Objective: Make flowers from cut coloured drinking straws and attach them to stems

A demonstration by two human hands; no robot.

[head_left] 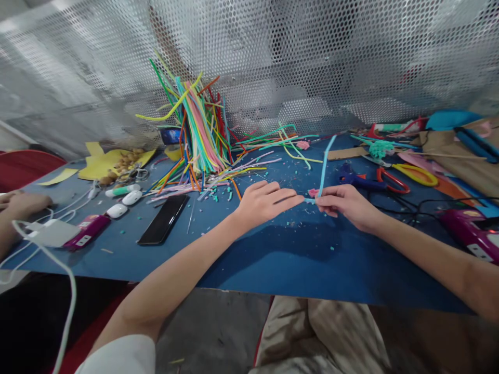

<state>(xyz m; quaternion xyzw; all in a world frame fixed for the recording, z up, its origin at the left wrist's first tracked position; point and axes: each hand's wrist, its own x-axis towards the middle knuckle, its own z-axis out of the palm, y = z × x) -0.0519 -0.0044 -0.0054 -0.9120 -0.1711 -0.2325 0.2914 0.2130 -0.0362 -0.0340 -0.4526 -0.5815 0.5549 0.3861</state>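
Observation:
A light blue pipe cleaner [326,161] is bent near its lower end, its long part standing up from my right hand [349,205]. The thumb and fingers of that hand pinch it at the bend. Its short end runs left to the fingertips of my left hand [267,201], which are closed on it; the left thumb is hidden. Just behind the right fingertips is a small pink piece [313,192]. A blue glue gun [362,179] lies to the right, beyond my right hand. Small cut bits of pipe cleaner are scattered around both hands.
A tall bundle of coloured pipe cleaners [200,130] stands at the back. A black phone [163,220] lies left of my left forearm. Scissors with red and yellow handles [415,174], cables and a purple power strip [473,231] are at right. Another person's hand [23,204] rests far left.

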